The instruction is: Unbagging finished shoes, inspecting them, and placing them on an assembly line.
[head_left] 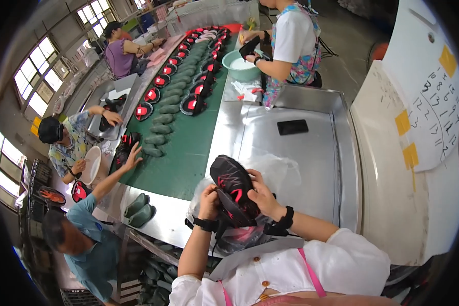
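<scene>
In front of my chest I hold a black shoe upper (231,176) with grey lines and red accents, toe pointing away from me. My left hand (209,203) grips its left side, fingers curled around the edge. On the opposite side my right hand (263,194) pinches it between thumb and fingers. A second black piece seems to lie against it underneath; I cannot tell whether it is separate. Crumpled clear plastic (278,171) sits just beyond and below my hands. Each of my wrists wears a black band.
A green conveyor belt (188,163) carries rows of red-and-black uppers and dark green shoe lasts. Two lasts (139,210) lie on its metal end. A black phone (292,127) rests in the metal tray (311,158). Several people work around the belt; one reaches over it. A basin (242,69) stands far right.
</scene>
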The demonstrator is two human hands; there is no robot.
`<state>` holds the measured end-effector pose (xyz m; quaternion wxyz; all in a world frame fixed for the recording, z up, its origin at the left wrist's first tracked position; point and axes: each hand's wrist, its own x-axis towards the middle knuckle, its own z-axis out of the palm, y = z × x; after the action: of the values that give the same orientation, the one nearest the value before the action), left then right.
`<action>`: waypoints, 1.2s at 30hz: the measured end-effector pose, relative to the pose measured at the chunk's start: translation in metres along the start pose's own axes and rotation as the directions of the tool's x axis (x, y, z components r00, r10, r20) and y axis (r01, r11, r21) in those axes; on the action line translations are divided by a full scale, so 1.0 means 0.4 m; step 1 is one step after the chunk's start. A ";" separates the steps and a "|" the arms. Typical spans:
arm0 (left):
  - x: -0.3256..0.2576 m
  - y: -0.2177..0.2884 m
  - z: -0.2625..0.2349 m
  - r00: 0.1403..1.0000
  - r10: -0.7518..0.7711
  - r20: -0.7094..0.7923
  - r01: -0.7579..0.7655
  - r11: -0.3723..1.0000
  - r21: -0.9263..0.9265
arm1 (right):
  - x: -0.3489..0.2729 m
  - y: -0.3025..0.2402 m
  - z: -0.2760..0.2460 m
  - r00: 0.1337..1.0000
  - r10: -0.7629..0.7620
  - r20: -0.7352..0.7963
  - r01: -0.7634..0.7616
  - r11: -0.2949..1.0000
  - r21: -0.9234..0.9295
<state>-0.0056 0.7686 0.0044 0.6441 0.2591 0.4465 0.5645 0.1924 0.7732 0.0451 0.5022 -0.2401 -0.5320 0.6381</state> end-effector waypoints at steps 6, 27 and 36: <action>0.071 0.081 0.043 0.987 -0.122 0.102 0.118 0.992 0.045 | 0.005 0.013 -0.118 0.975 0.205 -0.086 -0.167 0.930 0.328; 0.651 -0.096 0.011 0.898 0.293 -0.329 0.001 0.745 0.667 | -0.087 0.043 -0.156 0.902 0.409 -0.136 -0.420 0.905 -0.070; -0.030 0.131 0.046 0.800 -0.365 0.476 -0.379 0.307 0.873 | -0.093 0.175 -0.154 0.688 0.652 0.320 0.222 0.230 -0.947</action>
<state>-0.0151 0.7722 0.0604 0.4653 0.7524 0.4596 0.0783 0.2313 0.7716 -0.0472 -0.0874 -0.3187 -0.8986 0.2886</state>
